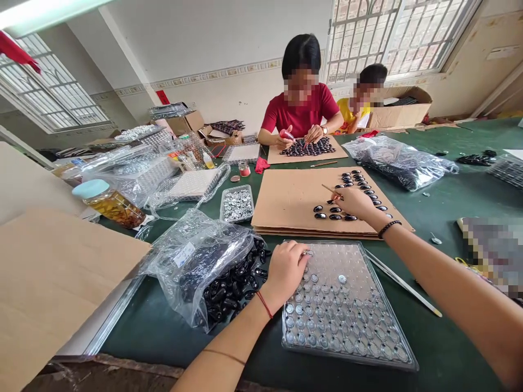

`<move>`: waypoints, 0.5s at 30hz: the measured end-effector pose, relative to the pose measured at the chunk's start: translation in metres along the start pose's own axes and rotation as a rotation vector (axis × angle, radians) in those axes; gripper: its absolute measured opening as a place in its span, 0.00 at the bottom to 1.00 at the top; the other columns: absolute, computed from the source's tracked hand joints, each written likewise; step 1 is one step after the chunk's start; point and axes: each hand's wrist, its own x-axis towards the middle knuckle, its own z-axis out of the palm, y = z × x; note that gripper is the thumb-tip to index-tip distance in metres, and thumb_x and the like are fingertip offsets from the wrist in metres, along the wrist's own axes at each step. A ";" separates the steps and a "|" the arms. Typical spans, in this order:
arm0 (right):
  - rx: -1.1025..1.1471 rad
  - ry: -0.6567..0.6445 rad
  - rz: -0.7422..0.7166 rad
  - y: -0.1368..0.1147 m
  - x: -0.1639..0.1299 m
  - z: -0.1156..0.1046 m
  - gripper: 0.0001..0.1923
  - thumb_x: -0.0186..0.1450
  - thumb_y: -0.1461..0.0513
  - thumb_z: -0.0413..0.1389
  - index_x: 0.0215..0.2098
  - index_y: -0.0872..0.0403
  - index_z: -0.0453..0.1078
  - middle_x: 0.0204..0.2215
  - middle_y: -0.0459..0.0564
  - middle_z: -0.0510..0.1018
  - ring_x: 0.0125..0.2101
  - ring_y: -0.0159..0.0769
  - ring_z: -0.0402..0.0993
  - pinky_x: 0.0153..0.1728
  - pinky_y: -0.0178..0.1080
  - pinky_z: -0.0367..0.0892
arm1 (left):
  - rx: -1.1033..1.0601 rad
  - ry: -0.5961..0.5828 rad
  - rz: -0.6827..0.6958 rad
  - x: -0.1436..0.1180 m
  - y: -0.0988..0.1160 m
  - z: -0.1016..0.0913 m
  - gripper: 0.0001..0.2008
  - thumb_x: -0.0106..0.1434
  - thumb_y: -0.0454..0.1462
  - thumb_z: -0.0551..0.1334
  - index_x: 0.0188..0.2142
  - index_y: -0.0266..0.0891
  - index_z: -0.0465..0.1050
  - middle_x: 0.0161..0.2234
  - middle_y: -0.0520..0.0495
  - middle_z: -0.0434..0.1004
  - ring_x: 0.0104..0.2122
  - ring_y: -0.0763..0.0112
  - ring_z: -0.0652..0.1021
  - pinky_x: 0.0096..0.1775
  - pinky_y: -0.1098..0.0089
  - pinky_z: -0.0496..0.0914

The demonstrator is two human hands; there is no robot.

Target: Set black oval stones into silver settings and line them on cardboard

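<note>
My left hand (287,272) is at the far left corner of a clear plastic tray (335,261), its fingertips pinched on a small silver disc (309,253). Round silver pieces fill many of the tray's cups, mostly in the nearer rows. Over the stacked cardboard sheets (286,198), my right hand (354,202) is closed around a thin wooden stick (329,189), whose far end points up and left. Glossy black oval pieces (335,216) lie in rows on the cardboard under and around this hand. The right palm hides some of them.
An open plastic bag (192,267) spills black pieces left of the tray. Behind it stands a tub of silver parts (237,204). Long tweezers (404,283) lie at right. Across the table, a person in red (304,111) works over another cardboard sheet; a jar (112,204) stands left.
</note>
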 end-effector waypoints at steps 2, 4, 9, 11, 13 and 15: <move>-0.034 -0.013 -0.015 0.001 0.000 0.000 0.12 0.57 0.62 0.47 0.34 0.52 0.72 0.31 0.50 0.75 0.27 0.35 0.69 0.23 0.32 0.56 | 0.003 -0.001 0.018 -0.001 0.003 -0.001 0.05 0.57 0.34 0.58 0.34 0.42 0.71 0.32 0.51 0.72 0.34 0.69 0.70 0.38 0.67 0.63; -0.060 -0.026 -0.035 0.002 0.000 -0.001 0.12 0.58 0.61 0.47 0.34 0.52 0.72 0.33 0.50 0.75 0.29 0.36 0.69 0.25 0.33 0.57 | 0.003 0.001 0.029 -0.002 0.005 -0.001 0.05 0.58 0.34 0.58 0.33 0.42 0.71 0.31 0.51 0.73 0.34 0.69 0.70 0.37 0.67 0.62; -0.105 -0.043 -0.071 0.003 0.001 0.000 0.13 0.60 0.58 0.46 0.34 0.52 0.72 0.32 0.51 0.75 0.32 0.38 0.70 0.27 0.34 0.59 | 0.015 -0.004 0.049 -0.003 0.007 -0.001 0.05 0.57 0.33 0.58 0.32 0.42 0.72 0.31 0.51 0.72 0.33 0.69 0.70 0.37 0.68 0.62; -0.122 -0.037 -0.079 0.003 0.001 0.001 0.14 0.61 0.57 0.46 0.34 0.53 0.72 0.32 0.52 0.75 0.32 0.39 0.70 0.27 0.34 0.59 | 0.021 -0.004 0.055 -0.004 0.007 -0.001 0.05 0.57 0.34 0.58 0.32 0.42 0.71 0.30 0.51 0.72 0.33 0.69 0.70 0.37 0.68 0.62; -0.137 -0.023 -0.088 0.002 0.001 0.004 0.15 0.62 0.57 0.45 0.33 0.54 0.72 0.32 0.54 0.74 0.32 0.40 0.70 0.27 0.35 0.59 | 0.019 -0.002 0.054 -0.004 0.007 -0.001 0.04 0.57 0.34 0.58 0.32 0.42 0.71 0.30 0.52 0.72 0.33 0.69 0.70 0.38 0.68 0.62; -0.147 -0.004 -0.103 0.002 -0.001 0.006 0.15 0.62 0.57 0.46 0.32 0.55 0.71 0.34 0.54 0.74 0.33 0.41 0.70 0.28 0.36 0.60 | 0.013 0.000 0.052 -0.005 0.007 -0.001 0.04 0.57 0.34 0.58 0.32 0.42 0.71 0.30 0.52 0.72 0.34 0.70 0.70 0.38 0.68 0.62</move>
